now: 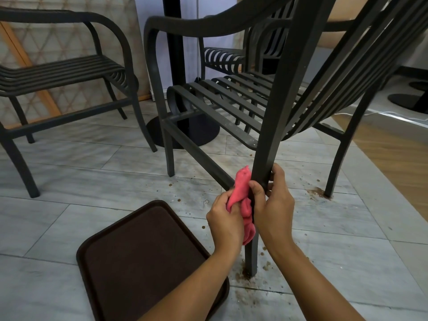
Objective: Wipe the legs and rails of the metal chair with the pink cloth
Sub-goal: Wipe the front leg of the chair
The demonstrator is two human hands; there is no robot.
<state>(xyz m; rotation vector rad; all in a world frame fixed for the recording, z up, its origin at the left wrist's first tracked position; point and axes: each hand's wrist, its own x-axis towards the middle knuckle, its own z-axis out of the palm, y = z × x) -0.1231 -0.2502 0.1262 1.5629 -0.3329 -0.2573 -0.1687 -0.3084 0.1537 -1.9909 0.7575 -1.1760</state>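
Pink cloth (pixel 245 206), crumpled against dark chair leg (pixel 266 140), gripped by left hand (pixel 223 220) and right hand (pixel 274 205) fingers.

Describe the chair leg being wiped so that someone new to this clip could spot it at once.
Start at the dark slatted metal chair nearest the camera. Follow its thick upright post down to the leg closest to the viewer. It alone has the pink cloth against it, with the left hand and right hand on either side.
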